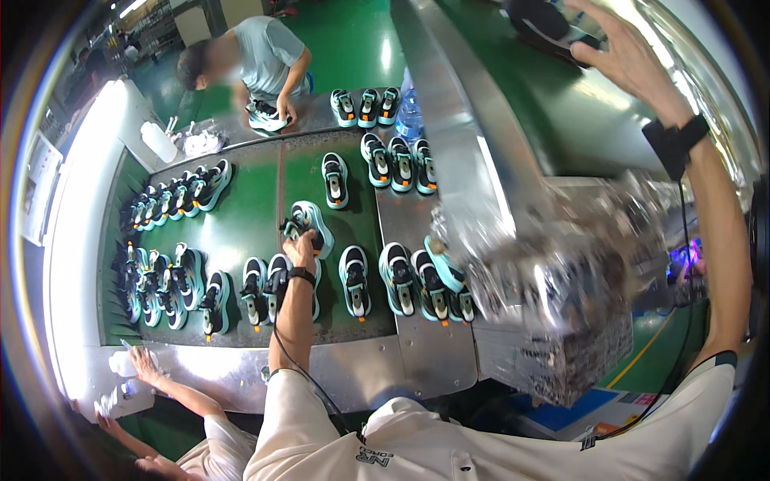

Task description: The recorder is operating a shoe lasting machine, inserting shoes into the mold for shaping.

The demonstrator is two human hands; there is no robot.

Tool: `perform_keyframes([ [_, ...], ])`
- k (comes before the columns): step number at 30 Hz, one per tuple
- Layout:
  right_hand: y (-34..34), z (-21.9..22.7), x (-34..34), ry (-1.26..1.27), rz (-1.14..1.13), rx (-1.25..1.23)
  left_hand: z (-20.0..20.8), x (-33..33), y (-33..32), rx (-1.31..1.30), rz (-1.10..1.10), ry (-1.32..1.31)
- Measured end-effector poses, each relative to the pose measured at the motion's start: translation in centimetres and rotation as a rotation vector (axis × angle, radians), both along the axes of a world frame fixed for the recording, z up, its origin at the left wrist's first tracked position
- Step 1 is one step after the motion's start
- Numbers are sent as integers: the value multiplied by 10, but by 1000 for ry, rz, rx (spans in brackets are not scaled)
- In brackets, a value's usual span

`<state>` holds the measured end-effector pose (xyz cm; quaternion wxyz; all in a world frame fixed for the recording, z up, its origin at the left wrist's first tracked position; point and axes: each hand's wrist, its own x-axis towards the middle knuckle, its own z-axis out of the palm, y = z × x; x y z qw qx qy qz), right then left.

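Observation:
My left hand (pixel 301 250) is closed on a black and white sneaker with a pale turquoise sole (pixel 319 228), tilted above the green belt. A black band is round that wrist. High at the right, my right hand (pixel 616 60) has its thumb and fingers on either side of the end of a dark shoe (pixel 541 20), which the picture's edge partly cuts off. Single matching sneakers stand on the belt close to my left hand: one sneaker (pixel 335 180) beyond it, another sneaker (pixel 354 280) to its right.
More sneakers (pixel 188 276) stand in rows at the belt's left, others (pixel 401 160) along the metal side table. A metal beam (pixel 465 120) and blurred clear plastic over a box (pixel 553 345) lie between my arms. A co-worker (pixel 269 60) handles a sneaker opposite; another's arm (pixel 184 393) reaches in lower left.

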<state>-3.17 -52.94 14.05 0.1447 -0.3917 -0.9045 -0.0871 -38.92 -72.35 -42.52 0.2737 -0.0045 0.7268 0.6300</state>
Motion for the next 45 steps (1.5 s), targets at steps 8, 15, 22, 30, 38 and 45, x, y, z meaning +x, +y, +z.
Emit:
perform_keyframes([
  [8,46,-32,-97,-348,-195,166,-68,-67,128,-209,-265,589],
  [15,130,-27,81,-44,-201,285,-83,-51,156,-64,-554,609],
  [22,75,-41,109,412,-170,44,-56,12,84,132,-405,726],
  [30,-112,19,213,1037,-112,132,182,261,-107,503,-1248,-444],
  [38,-374,-40,329,1363,-381,-36,330,472,-137,596,-1956,-1343],
  [45,-601,-166,400,1374,-913,213,336,594,-277,131,-2122,-1624],
])
